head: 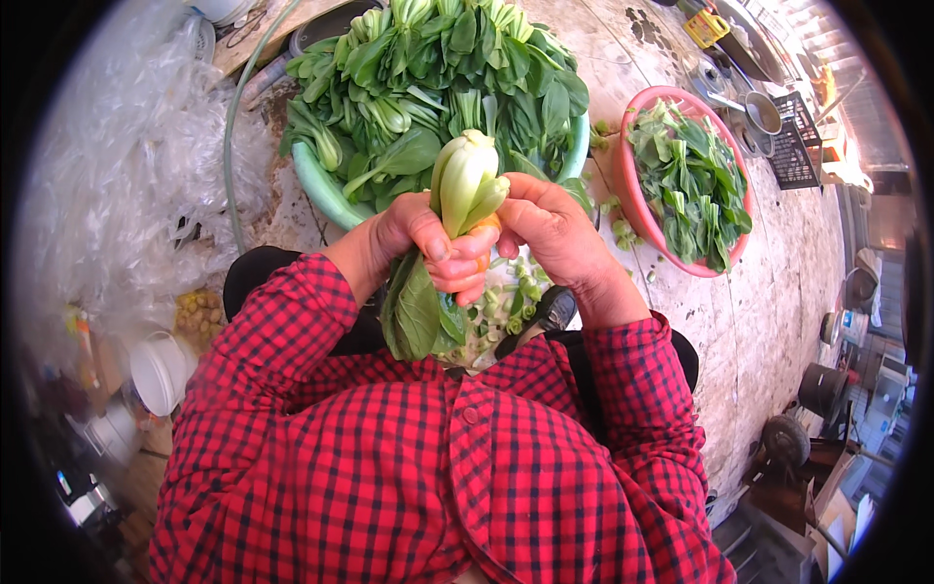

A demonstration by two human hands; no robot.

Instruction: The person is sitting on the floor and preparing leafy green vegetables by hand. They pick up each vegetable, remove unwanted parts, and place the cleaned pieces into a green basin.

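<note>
My left hand (419, 223) is wrapped around the stalks of a head of bok choy (461, 182). Its pale cut base points up and away from me, and the dark leaves hang below my fist. With thumb and fingertips, my right hand (558, 230) pinches a short outer stalk (487, 198) at the side of that head. Just beyond my hands stands a green basin (328, 191) heaped with bok choy (467, 66). Below my hands, cut stem ends and leaf scraps (503, 306) lie on the floor between my feet.
To the right, a pink basin (633, 182) holds loose green leaves (682, 190). Clear plastic sheeting (139, 146) and a green hose (232, 139) lie on the left, near a white bucket (157, 372). A black crate (795, 142) and pans (762, 113) stand far right.
</note>
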